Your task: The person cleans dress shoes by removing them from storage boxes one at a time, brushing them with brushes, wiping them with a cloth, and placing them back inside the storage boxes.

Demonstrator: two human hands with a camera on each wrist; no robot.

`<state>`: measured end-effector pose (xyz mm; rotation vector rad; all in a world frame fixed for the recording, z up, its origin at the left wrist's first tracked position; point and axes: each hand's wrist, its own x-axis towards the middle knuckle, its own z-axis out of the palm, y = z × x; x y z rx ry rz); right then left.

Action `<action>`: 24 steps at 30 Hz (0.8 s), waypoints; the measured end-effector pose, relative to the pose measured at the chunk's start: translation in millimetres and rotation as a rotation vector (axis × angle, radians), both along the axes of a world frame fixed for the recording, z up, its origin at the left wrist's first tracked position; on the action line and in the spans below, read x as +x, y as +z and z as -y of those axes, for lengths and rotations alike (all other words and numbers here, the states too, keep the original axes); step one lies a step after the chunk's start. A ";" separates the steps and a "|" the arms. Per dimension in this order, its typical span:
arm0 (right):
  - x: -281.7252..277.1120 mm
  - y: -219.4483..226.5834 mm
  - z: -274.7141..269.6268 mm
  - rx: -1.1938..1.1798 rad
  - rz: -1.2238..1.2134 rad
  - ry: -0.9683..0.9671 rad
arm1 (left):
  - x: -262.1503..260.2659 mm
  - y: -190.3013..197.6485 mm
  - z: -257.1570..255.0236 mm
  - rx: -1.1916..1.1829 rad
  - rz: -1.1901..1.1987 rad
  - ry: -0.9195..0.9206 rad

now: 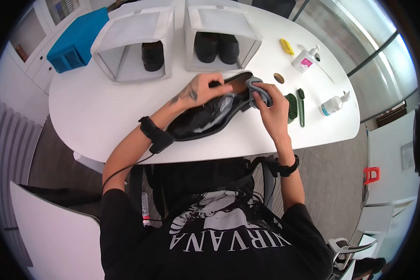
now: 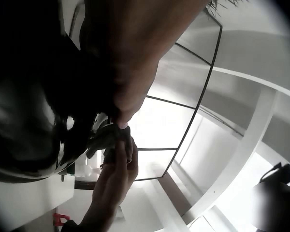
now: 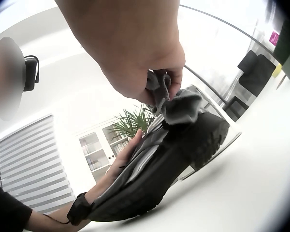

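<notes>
A shiny black shoe (image 1: 205, 116) is tilted over the white table, its sole edge toward the person and its heel at the right. The left hand (image 1: 201, 91) grips the shoe's upper rim near the opening. In the right hand (image 1: 273, 105) a grey cloth (image 1: 258, 91) is pinched against the heel end. The right wrist view shows the cloth (image 3: 182, 107) bunched under the right hand (image 3: 145, 63), over the back of the shoe (image 3: 154, 169). Much of the left wrist view is dark, with the right hand (image 2: 113, 179) beyond the shoe.
Two white boxes (image 1: 130, 28) (image 1: 221, 21) hold black shoes (image 1: 152, 56) at the back. A blue case (image 1: 77, 39) stands back left. On the right are a green brush (image 1: 292, 107), a slim green brush (image 1: 301, 109), pump bottles (image 1: 306, 59) (image 1: 332, 105) and a yellow item (image 1: 286, 46).
</notes>
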<state>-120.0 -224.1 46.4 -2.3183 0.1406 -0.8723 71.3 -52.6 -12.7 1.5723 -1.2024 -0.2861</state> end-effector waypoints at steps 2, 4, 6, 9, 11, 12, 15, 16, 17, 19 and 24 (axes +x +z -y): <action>2.7 -3.3 -0.9 0.027 -0.063 -0.006 | 15.5 -5.9 -6.3 -0.093 -0.140 0.106; 12.6 -8.8 0.2 0.049 -0.083 0.034 | 19.5 -9.4 -14.6 -0.093 -0.341 0.172; 24.1 -9.5 0.7 0.070 -0.105 0.070 | 23.6 -13.4 -19.1 -0.115 -0.589 0.222; 49.0 -4.3 1.7 -0.013 -0.020 0.038 | 46.3 -42.0 -16.4 -0.067 -0.575 0.265; 66.3 7.7 3.9 -0.081 0.012 0.043 | 43.2 -41.1 -17.6 -0.064 -0.609 0.271; 78.0 8.7 6.9 -0.082 0.008 0.044 | 39.3 -40.5 -17.1 -0.056 -0.641 0.271; 99.5 -5.2 11.5 -0.122 0.048 0.099 | 21.6 -37.6 -14.4 -0.101 -0.696 0.286; 102.8 -20.5 12.8 -0.220 -0.019 0.105 | 22.8 -43.7 -14.5 -0.072 -0.670 0.274; 105.9 -24.2 7.8 -0.321 -0.084 0.113 | 25.5 -50.6 -13.7 -0.078 -0.672 0.278; 86.1 -30.5 -16.8 -0.297 -0.015 0.098 | 31.2 -65.2 -10.2 -0.059 -0.542 0.375; 43.3 -1.7 -58.1 -0.109 -0.215 0.297 | 33.1 -66.9 -12.1 -0.077 -0.283 0.449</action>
